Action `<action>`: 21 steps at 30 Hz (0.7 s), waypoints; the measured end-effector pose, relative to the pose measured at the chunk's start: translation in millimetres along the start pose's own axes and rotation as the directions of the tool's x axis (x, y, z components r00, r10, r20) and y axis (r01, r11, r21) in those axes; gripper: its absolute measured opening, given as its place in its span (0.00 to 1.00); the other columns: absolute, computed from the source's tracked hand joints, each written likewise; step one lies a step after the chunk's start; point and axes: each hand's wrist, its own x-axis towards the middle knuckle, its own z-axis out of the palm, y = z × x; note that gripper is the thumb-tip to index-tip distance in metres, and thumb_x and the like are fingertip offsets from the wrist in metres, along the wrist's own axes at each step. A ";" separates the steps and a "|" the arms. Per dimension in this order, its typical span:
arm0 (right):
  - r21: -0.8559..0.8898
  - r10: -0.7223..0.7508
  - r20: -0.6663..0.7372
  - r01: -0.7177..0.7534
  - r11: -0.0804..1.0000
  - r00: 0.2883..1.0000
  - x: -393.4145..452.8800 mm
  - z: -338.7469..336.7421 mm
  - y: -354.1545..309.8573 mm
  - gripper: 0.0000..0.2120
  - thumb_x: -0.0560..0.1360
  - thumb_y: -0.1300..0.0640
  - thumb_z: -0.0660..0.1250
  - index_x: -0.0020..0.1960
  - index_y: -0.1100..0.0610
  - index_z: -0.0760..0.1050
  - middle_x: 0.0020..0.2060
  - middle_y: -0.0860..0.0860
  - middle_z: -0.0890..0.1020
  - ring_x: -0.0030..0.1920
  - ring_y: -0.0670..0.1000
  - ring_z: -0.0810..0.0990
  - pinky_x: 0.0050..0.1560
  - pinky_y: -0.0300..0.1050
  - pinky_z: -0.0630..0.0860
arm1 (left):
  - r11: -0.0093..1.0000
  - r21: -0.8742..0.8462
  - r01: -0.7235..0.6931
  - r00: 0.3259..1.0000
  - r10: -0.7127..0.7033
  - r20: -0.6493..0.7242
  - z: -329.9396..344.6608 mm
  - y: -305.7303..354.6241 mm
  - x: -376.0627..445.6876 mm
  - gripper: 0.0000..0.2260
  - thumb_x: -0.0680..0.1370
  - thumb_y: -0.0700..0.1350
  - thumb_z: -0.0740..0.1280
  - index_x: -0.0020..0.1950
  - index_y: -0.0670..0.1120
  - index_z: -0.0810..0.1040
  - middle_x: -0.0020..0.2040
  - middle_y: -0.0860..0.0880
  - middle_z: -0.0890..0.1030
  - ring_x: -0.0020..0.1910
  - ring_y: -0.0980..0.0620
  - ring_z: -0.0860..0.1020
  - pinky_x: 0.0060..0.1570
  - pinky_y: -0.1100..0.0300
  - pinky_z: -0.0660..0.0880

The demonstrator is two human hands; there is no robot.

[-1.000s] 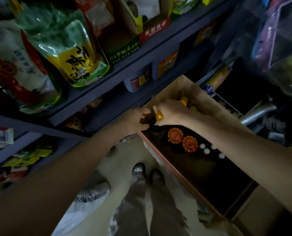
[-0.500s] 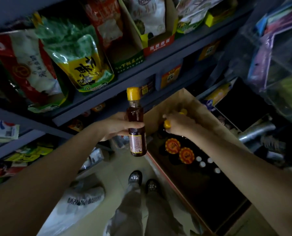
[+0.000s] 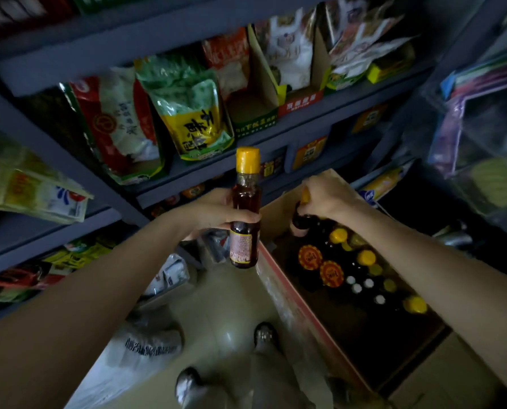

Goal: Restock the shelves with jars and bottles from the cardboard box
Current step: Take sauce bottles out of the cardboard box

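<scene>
Bottle number one is out of the box now: your left hand [image 3: 217, 212] has its fingers wrapped around the middle of a slim glass bottle of amber liquid with a yellow cap [image 3: 245, 208], and it holds this bottle upright in the air, just beside the left wall of the open brown cardboard box [image 3: 271, 274]. One second ago both hands were together low at the box corner, and half a second ago the bottle was already lifted; since then it comes a little higher and nearer to the dark blue metal shelves [image 3: 279, 137]. Your right hand [image 3: 327, 196] stays at the far corner of the box, closed over the top of a second dark bottle with a yellow cap [image 3: 303, 212], which now looks raised above its neighbours.

I judge that you soon carry two bottles to the shelf, while many jars and bottles remain inside the box.

Some things are hard to see. The right hand covers most of the second bottle, so I cannot tell if it is fully free. The box inside is very dark; only caps and orange lids show. The free place on the shelf is not visible.
</scene>
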 end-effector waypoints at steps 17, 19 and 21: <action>0.478 0.047 -0.828 0.659 0.581 0.559 -255.0 -287.5 -356.6 0.16 0.65 0.49 0.70 0.26 0.57 0.68 0.20 0.44 0.64 0.23 0.45 0.62 0.28 0.41 0.61 | 0.726 0.162 -0.668 0.670 0.682 -0.294 -147.3 54.5 -413.2 0.15 0.58 0.47 0.71 0.42 0.45 0.80 0.40 0.50 0.84 0.40 0.53 0.81 0.48 0.59 0.78; 0.434 -0.005 -0.865 0.752 0.497 0.502 -270.3 -307.8 -404.0 0.19 0.65 0.51 0.69 0.24 0.54 0.61 0.17 0.44 0.60 0.22 0.44 0.59 0.27 0.38 0.57 | 0.695 0.238 -0.678 0.624 0.716 -0.313 -170.3 55.3 -462.2 0.15 0.59 0.49 0.70 0.43 0.47 0.82 0.45 0.49 0.84 0.46 0.51 0.81 0.53 0.56 0.76; 0.356 -0.033 -0.913 0.833 0.423 0.406 -283.0 -326.8 -445.3 0.20 0.65 0.51 0.68 0.23 0.53 0.59 0.17 0.44 0.59 0.22 0.43 0.58 0.26 0.38 0.57 | 0.670 0.287 -0.685 0.575 0.739 -0.352 -190.9 55.7 -501.5 0.15 0.60 0.50 0.71 0.44 0.48 0.83 0.47 0.49 0.84 0.49 0.52 0.81 0.53 0.57 0.76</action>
